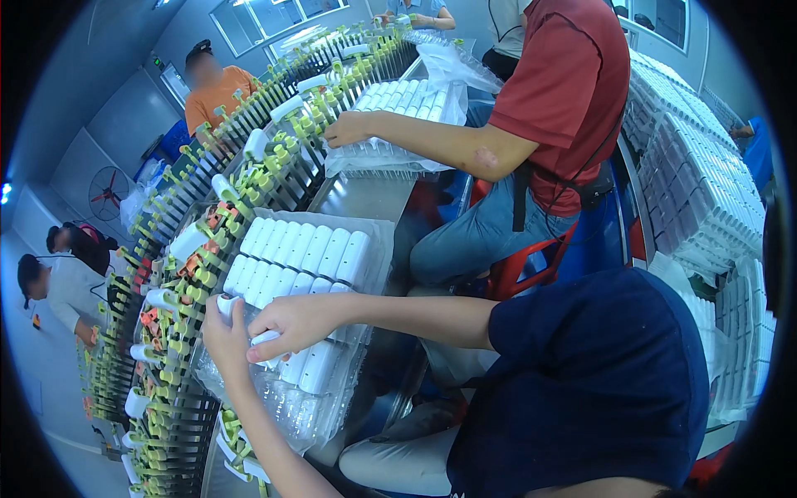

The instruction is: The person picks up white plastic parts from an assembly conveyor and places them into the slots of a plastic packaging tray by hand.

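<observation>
left hand (pixel 222 332) curled round a white capsule (pixel 226 304) at the clear tray's (pixel 320 415) left edge | right hand (pixel 292 322) pinched on another white piece (pixel 266 338) just beside | conveyor rack (pixel 166 398) crowded close on the left, tabletop (pixel 361 199) kept bare farther off

The white piece (pixel 264 338) is mostly hidden under the right hand (pixel 290 322) (shape unclear); the conveyor (pixel 166 432) runs off the bottom edge.

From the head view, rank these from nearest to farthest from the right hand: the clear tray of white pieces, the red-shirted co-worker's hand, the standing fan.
1. Clear tray of white pieces: directly under the right hand, in front of the person.
2. Red-shirted co-worker's hand: farther along the line, on another tray.
3. Standing fan: far off by the left wall.
</observation>
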`<state>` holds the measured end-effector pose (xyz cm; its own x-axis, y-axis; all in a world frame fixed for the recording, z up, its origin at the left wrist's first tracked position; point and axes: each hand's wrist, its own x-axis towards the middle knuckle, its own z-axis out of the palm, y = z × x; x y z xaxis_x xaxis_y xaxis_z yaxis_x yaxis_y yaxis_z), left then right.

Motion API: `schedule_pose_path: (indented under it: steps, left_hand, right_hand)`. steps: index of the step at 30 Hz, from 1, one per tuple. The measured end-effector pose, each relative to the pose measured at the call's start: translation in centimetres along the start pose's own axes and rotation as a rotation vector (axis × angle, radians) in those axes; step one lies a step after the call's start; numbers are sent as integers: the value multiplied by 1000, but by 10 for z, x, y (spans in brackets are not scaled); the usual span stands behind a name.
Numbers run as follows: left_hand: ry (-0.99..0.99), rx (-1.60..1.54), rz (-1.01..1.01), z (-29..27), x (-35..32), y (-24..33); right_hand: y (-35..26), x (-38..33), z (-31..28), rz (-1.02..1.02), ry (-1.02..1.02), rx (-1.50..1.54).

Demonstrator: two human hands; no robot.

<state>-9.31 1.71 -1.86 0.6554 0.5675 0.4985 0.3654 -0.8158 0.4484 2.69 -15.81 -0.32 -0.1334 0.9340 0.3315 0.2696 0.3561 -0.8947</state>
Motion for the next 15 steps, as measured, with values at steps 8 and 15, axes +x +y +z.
schedule_pose_path:
  steps: [8, 15]
  left_hand:
    - [-12, 0, 0, -3, 0, -1]
    - [-9, -38, -27, -2, -1, 4]
  right_hand:
    - [5, 5, 0, 18, -19, -19]
    - [3, 2, -2, 20, -17, -37]
